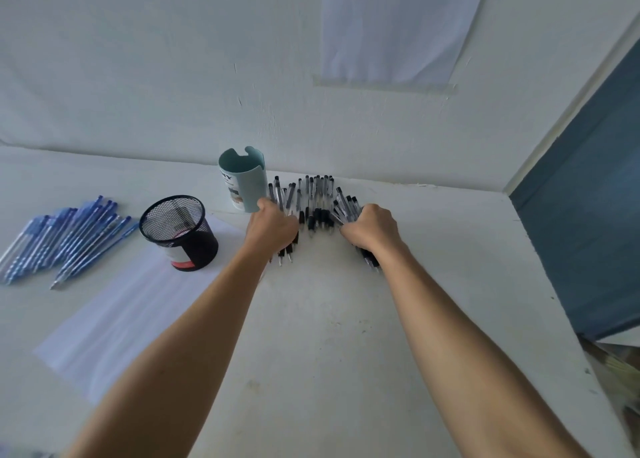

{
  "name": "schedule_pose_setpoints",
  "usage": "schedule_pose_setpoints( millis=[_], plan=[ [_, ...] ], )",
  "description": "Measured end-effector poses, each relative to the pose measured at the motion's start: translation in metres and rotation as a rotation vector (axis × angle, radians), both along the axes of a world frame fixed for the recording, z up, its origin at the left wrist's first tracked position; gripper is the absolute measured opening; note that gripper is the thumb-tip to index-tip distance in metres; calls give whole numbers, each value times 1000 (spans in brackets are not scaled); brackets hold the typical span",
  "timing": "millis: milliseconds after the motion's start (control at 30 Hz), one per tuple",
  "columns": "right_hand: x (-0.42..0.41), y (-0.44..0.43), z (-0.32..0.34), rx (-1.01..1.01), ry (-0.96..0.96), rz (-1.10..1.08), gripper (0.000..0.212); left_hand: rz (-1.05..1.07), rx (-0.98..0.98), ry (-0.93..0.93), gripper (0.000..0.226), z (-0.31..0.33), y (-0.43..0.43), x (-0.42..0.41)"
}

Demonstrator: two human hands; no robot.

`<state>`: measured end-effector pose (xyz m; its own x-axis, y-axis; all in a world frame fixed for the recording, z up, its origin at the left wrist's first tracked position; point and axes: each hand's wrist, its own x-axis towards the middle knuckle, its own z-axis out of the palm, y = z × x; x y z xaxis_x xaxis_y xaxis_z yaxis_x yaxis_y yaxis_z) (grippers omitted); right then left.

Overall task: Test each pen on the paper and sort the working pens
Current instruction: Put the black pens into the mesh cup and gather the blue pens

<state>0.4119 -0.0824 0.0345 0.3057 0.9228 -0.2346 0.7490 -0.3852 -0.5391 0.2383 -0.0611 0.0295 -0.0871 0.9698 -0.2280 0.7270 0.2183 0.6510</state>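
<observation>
White-painted tabletop (329, 336) against a white wall (138, 76), seen from a head-worn camera: a person reaches with both bare arms to a spread of black pens (317, 197) lying at the foot of the wall. The left hand (272, 227) has its fingers curled over a bunch of those pens at the left edge of the spread, with tips poking out below the palm. The right hand (370, 229) is closed round a second bunch at the right edge, barrels fanning out above the knuckles and ends showing under the wrist. Just beside the left hand stands a mint-green pen holder (242, 180), upright and close to the wall. Nearer the camera, a black mesh pen cup (178, 232) sits on the far end of a sheet of white paper (121, 312). Blue pens (65, 235) lie in a loose row at the far left, well apart from the black ones. No ink mark can be made out on the paper, so the job appears to be at the gathering stage rather than the testing one. The next move would likely call for carrying the pens across to the paper and freeing one hand to single out a pen, minding that loose barrels do not roll away.
</observation>
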Motion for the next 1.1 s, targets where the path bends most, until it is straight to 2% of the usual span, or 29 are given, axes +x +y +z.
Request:
schedule_pose_setpoints(
  millis=[200,333,400,467,533,667,767,833,900,1000,1100],
  plan=[
    [-8,-18,1,7,-4,23,14,10,31,-196,23,-1,-19,-10],
    [-14,-28,2,77,-37,2,22,2,119,-316,22,-10,-31,-20],
    [-20,-34,3,169,-11,-50,22,-33,160,-455,16,-11,-39,-24],
    [-28,-38,4,276,70,-99,12,-68,210,-544,15,-11,-48,-27],
    [-39,-44,5,392,165,-125,7,-76,297,-556,15,-11,-57,-31],
    [-66,-60,2,747,431,-152,28,-58,530,-523,17,-16,-72,-38],
    [-80,-71,-7,891,460,-118,26,-38,587,-541,21,-23,-79,-41],
    [-84,-74,-13,922,457,-111,29,5,511,-621,21,-30,-78,-44],
    [-85,-75,-20,887,458,-139,28,9,465,-615,24,-31,-78,-47],
    [-90,-76,-29,836,452,-142,15,8,460,-594,32,-20,-79,-50],
    [-104,-71,-25,856,479,-143,12,8,501,-664,37,-8,-70,-60]
  ],
)
